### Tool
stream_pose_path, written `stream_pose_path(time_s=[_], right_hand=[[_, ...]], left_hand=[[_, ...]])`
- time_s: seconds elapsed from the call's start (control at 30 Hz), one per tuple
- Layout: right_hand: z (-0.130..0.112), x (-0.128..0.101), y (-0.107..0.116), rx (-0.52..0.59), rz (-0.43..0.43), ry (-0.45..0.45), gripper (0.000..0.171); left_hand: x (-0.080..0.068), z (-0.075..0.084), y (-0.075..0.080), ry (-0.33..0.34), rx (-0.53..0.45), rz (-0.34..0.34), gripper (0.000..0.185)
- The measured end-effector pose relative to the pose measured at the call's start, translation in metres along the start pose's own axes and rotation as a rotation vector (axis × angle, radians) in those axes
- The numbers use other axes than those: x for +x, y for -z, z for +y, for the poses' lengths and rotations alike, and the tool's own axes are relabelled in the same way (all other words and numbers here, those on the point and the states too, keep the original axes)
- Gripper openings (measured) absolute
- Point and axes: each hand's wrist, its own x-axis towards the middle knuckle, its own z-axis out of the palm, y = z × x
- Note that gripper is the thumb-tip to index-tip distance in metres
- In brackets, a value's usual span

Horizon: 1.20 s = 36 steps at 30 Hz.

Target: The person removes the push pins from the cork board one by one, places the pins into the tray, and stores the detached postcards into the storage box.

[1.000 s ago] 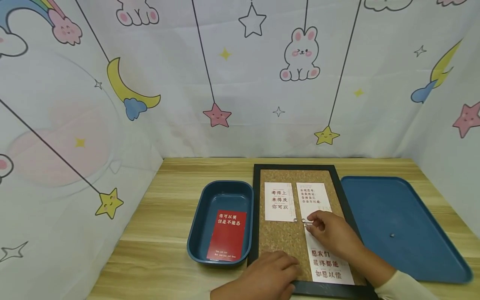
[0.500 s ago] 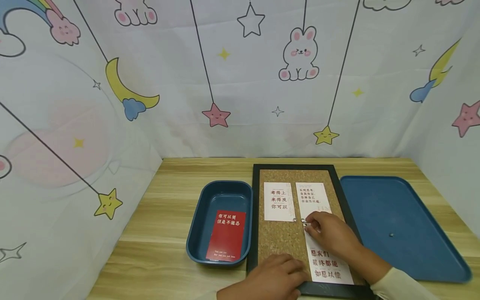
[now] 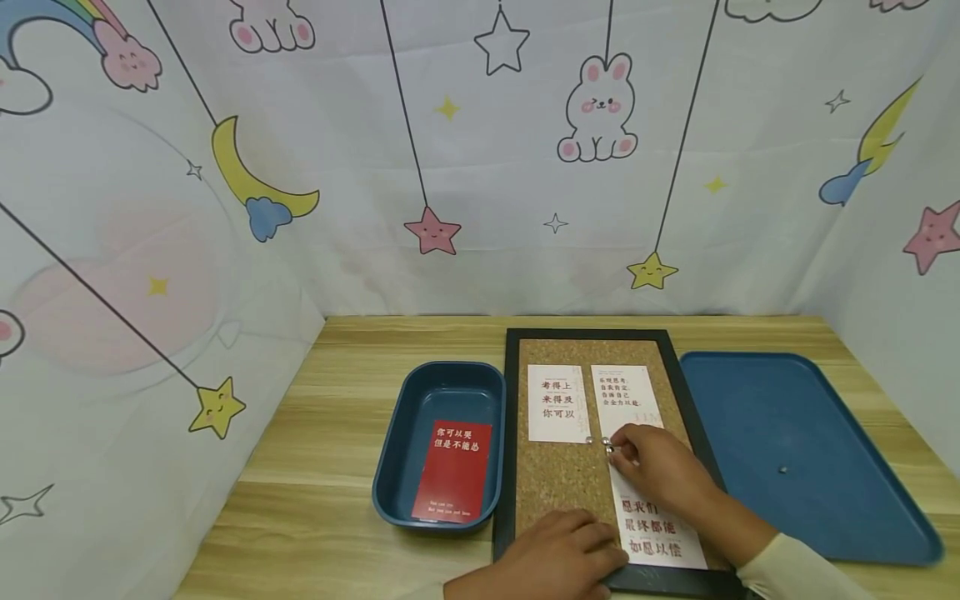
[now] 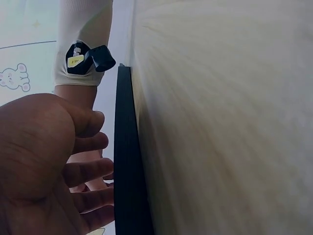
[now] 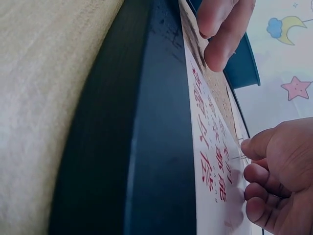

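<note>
My right hand (image 3: 663, 467) pinches a small shiny push pin (image 3: 609, 450) at the top left corner of the lower white card (image 3: 656, 546). That card lies on a black-framed corkboard (image 3: 558, 479). Two more pins sit close by, one at the corner of the left white card (image 3: 557, 425) and one at the upper right card (image 3: 624, 372). My left hand (image 3: 558, 550) rests on the board's lower part, its fingertips at the lower card's bottom left corner. In the left wrist view, its fingers (image 4: 93, 174) are loosely bent beside the frame.
Left of the board stands a deep blue tray (image 3: 390, 467) with a red card (image 3: 453, 471) in it. A flat blue tray (image 3: 810, 400) on the right holds one tiny pin (image 3: 783, 470). Printed white cloth (image 3: 510, 283) hangs behind the wooden table (image 3: 300, 500).
My left hand has slid right along the board's lower part to the lower card's corner. The right hand stays nearly in place, with the pin between its fingers.
</note>
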Motion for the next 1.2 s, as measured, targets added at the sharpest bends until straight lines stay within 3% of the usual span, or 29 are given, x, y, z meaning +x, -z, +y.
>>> stream_pose_path(time_s=[0.4,0.93,1.2], right_hand=[[0.0002,0.0016,-0.0039,0.013,0.003,-0.017,0.013],[-0.0016,0.0032,-0.0071,-0.012,0.020,-0.003,0.009],[-0.0028,0.0027,-0.0079,-0.014,0.013,-0.028,0.009]], left_hand=[[0.0022,0.0021,-0.0014,0.008,-0.060,-0.043,0.043],[0.0053,0.0035,-0.0011,0.014,0.028,-0.073,0.045],[0.0065,0.0027,0.0018,0.012,0.016,-0.074,0.046]])
